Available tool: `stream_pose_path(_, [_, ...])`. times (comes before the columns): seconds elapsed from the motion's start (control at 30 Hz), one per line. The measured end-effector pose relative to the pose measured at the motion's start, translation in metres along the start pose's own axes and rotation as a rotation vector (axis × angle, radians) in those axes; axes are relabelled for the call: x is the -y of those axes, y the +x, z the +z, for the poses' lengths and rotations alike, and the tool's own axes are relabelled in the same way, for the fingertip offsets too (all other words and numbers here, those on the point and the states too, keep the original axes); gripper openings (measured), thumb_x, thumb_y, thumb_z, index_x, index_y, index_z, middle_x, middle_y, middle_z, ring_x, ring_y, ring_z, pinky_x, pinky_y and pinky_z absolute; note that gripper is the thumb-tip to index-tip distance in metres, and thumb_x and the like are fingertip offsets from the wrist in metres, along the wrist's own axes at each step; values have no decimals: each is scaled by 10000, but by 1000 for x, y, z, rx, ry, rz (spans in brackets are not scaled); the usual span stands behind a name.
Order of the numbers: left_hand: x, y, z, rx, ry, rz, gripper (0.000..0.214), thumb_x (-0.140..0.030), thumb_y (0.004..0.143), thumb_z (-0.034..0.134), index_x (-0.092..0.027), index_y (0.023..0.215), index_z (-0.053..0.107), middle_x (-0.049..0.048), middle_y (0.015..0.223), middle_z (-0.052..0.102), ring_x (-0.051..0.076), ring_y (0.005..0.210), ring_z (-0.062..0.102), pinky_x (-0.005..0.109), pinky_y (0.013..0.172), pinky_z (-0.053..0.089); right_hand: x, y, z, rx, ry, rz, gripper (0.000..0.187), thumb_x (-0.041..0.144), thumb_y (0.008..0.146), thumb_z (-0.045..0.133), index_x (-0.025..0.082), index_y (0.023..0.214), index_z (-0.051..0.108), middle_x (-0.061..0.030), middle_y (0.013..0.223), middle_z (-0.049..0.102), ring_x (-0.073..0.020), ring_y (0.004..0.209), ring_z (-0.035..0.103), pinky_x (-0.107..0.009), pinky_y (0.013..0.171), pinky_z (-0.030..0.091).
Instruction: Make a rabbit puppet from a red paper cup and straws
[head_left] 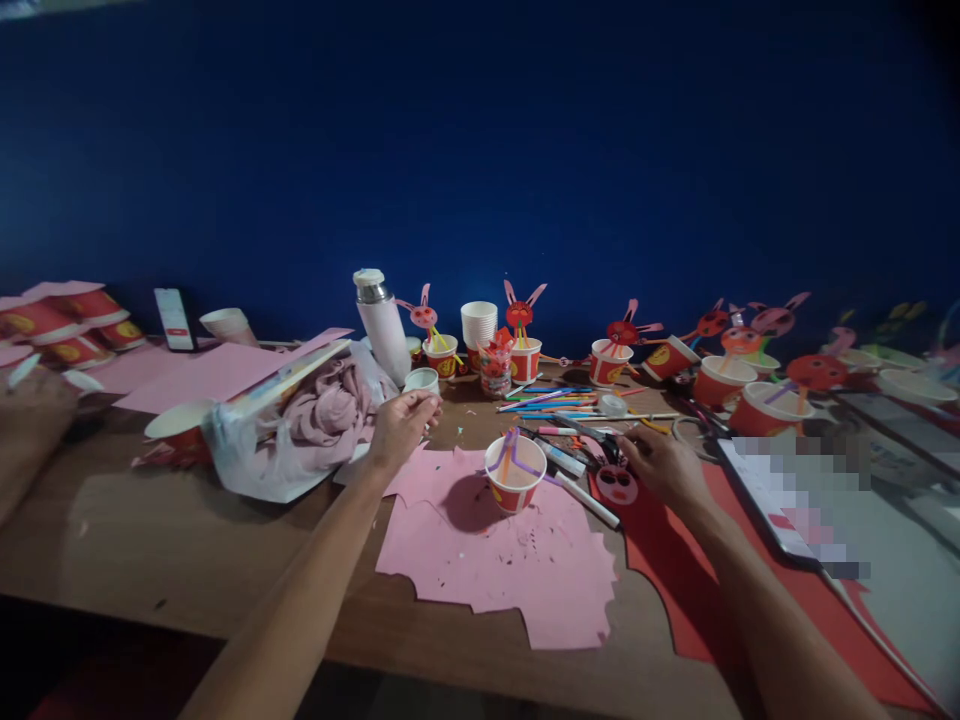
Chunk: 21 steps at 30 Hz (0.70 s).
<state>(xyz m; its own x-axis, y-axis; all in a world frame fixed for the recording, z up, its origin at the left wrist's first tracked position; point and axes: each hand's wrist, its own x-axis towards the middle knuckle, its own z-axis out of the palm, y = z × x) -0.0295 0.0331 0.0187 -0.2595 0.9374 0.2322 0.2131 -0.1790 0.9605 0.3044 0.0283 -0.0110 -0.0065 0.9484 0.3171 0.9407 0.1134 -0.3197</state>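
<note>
My left hand (401, 425) hovers over the table with its fingers curled together beside a small white cup (421, 381); whether they pinch anything is hidden. My right hand (664, 468) rests, fingers curled, on the red paper sheet (675, 590) by a pile of markers and scissors (577, 445); what it grips is not visible. A red paper face with pink eyes (616, 485) lies just left of it. Between my hands stands a red and white paper cup (514, 474) with coloured straws in it, on a cut pink paper sheet (510, 560).
A white bottle (382, 322), a stack of white cups (478, 324) and several cup bunnies (523, 345) line the back by the blue wall. A plastic bag with pink cloth (307, 425) lies left. A phone (174, 319) leans far left. Another person's hand (26, 420) shows at the left edge.
</note>
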Motion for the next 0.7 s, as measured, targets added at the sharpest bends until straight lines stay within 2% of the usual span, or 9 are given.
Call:
stream_pose_path(0.17, [-2,-12,17,62,-1,-39,231,-352,616,573,-135,689,606,1,573,584,79,462,489,172,423,352,1,-1,0,-23,-16,2,315,399,797,394,202,806,639,-52,696,663,-176,646,581,-234,505,299])
stream_pose_path(0.33, [-2,-18,24,77,-51,-75,237,-348,605,579,-132,702,595,-5,574,569,73,455,475,181,439,399,0,-2,-1,-82,32,57,316,401,802,398,206,856,642,-55,748,674,-182,690,589,-235,545,319])
stream_pose_path(0.57, [-1,-23,29,-55,-77,-86,210,-341,611,551,-140,665,580,-17,539,556,72,422,464,181,408,381,-7,0,-2,-146,30,136,344,397,813,376,180,878,636,-73,744,668,-188,666,574,-242,547,311])
stream_pose_path(0.7, [0,-26,32,-64,-86,-79,189,-329,618,539,-145,649,573,-22,525,551,70,415,465,182,408,385,-12,0,1,-171,11,150,343,381,819,367,183,894,636,-76,778,667,-183,666,570,-240,538,310])
